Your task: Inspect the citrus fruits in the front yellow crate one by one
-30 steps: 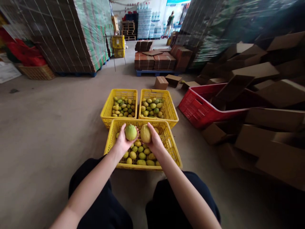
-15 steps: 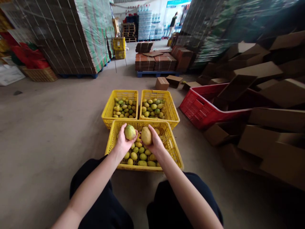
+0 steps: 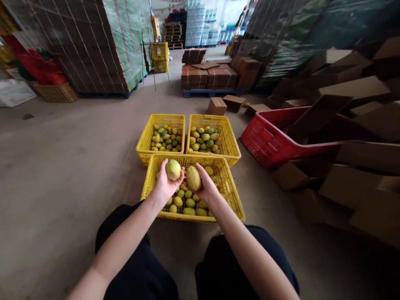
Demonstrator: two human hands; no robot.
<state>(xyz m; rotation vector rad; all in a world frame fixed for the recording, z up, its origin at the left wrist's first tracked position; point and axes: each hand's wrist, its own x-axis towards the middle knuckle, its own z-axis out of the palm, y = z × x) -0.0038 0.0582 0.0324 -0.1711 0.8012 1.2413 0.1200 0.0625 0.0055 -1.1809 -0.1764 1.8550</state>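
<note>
My left hand (image 3: 165,183) is clasping a round fruit (image 3: 173,170) and my right hand (image 3: 208,183) is clasping an oval fruit (image 3: 193,178), both above the near yellow crate (image 3: 233,187) at twelve o'clock, where more fruits (image 3: 190,203) are lying. A second yellow crate (image 3: 146,141) is standing at its eleven o'clock, a third yellow crate (image 3: 230,141) at one, a red crate (image 3: 262,141) at two.

Bare left hand (image 3: 165,183) and right hand (image 3: 206,184), bare forearms (image 3: 131,235), dark legwear (image 3: 225,266).
Fingers (image 3: 181,174) slim; forearms smooth, widening from narrow wrists (image 3: 157,198), uncovered as far as they show. The legwear is plain and matte, near black with a faint navy tint over the rounded knees (image 3: 115,220), loose in cut, its lower folds fading into shadow.
</note>
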